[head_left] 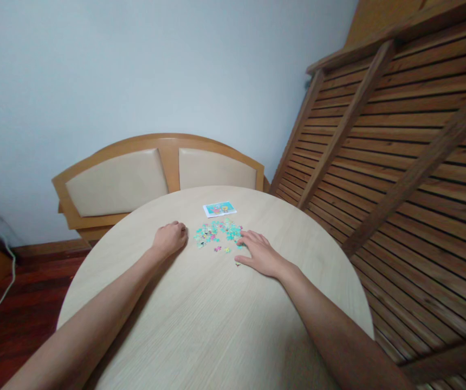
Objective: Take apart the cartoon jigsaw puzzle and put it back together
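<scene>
Many small jigsaw puzzle pieces (212, 232), mostly turquoise with some pink and yellow, lie loose in a pile on the round table (184, 319). At the pile's right edge my right hand (257, 253) is open, its fingers spread and its fingertips over the outer pieces. A single dark-and-yellow piece (237, 264) lies just under the thumb. My left hand (170, 237) rests on the tabletop left of the pile, fingers curled closed, with no piece showing in it. Behind the pile lies a turquoise picture sheet (220, 209) with cartoon figures and a white border.
Beyond the table stands a wooden headboard (172, 162) with cream padded panels, against a pale wall (155, 65). A slatted wooden frame (379, 151) leans close along the right side. A white cable (12, 271) hangs at the far left above the reddish floor (41, 292).
</scene>
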### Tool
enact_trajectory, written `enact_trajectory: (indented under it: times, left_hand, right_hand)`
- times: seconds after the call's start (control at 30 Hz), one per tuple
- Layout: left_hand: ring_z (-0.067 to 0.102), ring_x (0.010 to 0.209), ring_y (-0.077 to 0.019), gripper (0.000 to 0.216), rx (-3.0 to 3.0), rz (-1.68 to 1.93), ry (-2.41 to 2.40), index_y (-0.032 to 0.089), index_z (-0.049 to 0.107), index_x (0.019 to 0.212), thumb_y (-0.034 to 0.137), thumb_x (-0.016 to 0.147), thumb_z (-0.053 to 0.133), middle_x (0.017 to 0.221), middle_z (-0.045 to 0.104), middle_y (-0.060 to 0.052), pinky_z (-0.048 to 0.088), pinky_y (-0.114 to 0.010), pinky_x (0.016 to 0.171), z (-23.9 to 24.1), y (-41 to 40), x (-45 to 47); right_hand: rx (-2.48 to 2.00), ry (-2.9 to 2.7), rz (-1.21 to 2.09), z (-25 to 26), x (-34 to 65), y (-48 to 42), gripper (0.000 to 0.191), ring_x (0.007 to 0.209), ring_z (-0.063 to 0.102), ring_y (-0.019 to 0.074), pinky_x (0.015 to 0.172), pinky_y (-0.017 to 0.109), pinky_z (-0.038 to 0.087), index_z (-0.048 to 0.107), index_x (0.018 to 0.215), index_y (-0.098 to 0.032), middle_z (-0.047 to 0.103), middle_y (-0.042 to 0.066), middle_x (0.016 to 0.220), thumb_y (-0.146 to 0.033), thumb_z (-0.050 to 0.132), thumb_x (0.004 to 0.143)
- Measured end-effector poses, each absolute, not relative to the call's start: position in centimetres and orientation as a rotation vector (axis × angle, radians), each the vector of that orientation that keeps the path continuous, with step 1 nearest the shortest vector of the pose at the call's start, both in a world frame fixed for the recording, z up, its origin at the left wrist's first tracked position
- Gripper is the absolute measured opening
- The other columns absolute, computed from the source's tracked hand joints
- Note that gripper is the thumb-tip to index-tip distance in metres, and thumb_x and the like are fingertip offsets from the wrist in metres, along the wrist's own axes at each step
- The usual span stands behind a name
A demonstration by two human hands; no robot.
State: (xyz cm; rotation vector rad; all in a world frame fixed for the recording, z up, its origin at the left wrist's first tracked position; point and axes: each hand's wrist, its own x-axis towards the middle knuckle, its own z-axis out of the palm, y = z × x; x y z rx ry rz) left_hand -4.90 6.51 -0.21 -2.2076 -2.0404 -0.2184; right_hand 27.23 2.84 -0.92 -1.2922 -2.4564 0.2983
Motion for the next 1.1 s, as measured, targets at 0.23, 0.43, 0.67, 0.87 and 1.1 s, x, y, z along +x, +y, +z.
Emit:
enact_trajectory:
  times: [0.23,0.43,0.67,0.87,1.1]
  left_hand:
    - [0.07,0.088,-0.0244,0.027,-2.449,-0.164,-2.024,0.022,0.075,0.097,0.029,0.088,0.05,0.099,0.076,-0.008,0.048,-0.029,0.068,1.0,1.1,-4.4]
    - [0.07,0.082,-0.0197,0.024,-2.884,-0.232,-1.727,0.026,0.075,0.095,0.019,0.081,0.056,0.092,0.077,-0.002,0.045,-0.025,0.067,1.9,-2.3,1.0]
    - [0.068,0.077,-0.0176,0.027,-3.049,-0.394,-1.667,0.023,0.073,0.096,0.01,0.075,0.063,0.087,0.076,0.0,0.043,-0.023,0.063,1.6,-1.2,5.0]
    - [0.066,0.077,-0.0162,0.02,-3.249,-0.923,-1.659,0.017,0.071,0.098,0.015,0.078,0.065,0.09,0.074,-0.003,0.048,-0.023,0.069,-0.9,0.0,3.9]
    - [0.067,0.095,-0.019,0.024,-3.071,-1.244,-1.612,0.018,0.065,0.107,0.015,0.09,0.05,0.102,0.073,-0.006,0.051,-0.03,0.087,-1.8,-0.3,2.9]
  right_hand:
    - [-1.236,-2.44,0.344,0.3,27.8,2.9,0.024,0.133,0.046,0.0286,0.111,0.049,0.032,0.067,0.097,-0.023,0.058,0.01,0.134,-0.046,0.065,0.088]
    - [-1.212,-2.496,0.473,0.4,28.0,2.5,0.032,0.136,0.04,0.0316,0.114,0.049,0.029,0.072,0.096,-0.024,0.053,0.011,0.139,-0.047,0.079,0.075]
    - [-1.073,-2.514,0.539,-0.1,28.0,2.5,0.025,0.136,0.04,0.0293,0.114,0.046,0.031,0.075,0.101,-0.027,0.052,0.01,0.14,-0.044,0.074,0.082]
    - [-1.045,-2.502,0.52,-0.4,28.0,2.6,0.024,0.133,0.043,0.0287,0.112,0.046,0.033,0.074,0.102,-0.026,0.054,0.01,0.138,-0.042,0.073,0.084]
    - [-0.964,-2.529,0.51,0.6,27.1,1.8,0.019,0.13,0.046,0.0268,0.111,0.044,0.035,0.075,0.103,-0.028,0.058,0.008,0.131,-0.036,0.071,0.086]
